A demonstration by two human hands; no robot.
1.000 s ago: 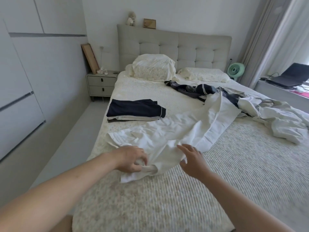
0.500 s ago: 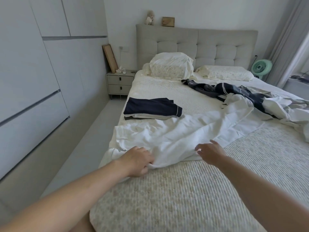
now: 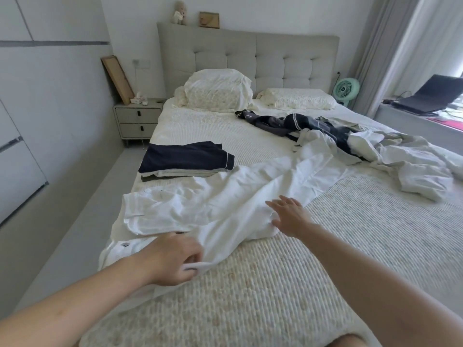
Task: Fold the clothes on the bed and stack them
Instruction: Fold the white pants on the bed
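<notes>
Two bare hands work on a white garment (image 3: 225,196) spread crumpled across the near left part of the bed (image 3: 325,259). Farthest left, a wall of pale cupboard doors (image 3: 37,108) runs beside the bed, with a two-drawer nightstand (image 3: 137,120) at its far end. On the bed's left edge lies a folded stack (image 3: 185,160), a dark navy piece on top of paler ones, just beyond the white garment. The left hand (image 3: 172,257) has its grip clenched on the garment's near edge, fingers curled round a bunch of cloth. The right hand (image 3: 290,216) lies released, fingers straight and spread, resting flat on the garment's right side. Farther back, a navy striped piece (image 3: 288,123) lies unfolded near the two pillows (image 3: 218,88), and to the right a heap of pale crumpled clothes (image 3: 413,164) covers the bed's far right part. A green fan (image 3: 347,88) stands beside the headboard, and a laptop (image 3: 431,96) sits on the window ledge at far right.
</notes>
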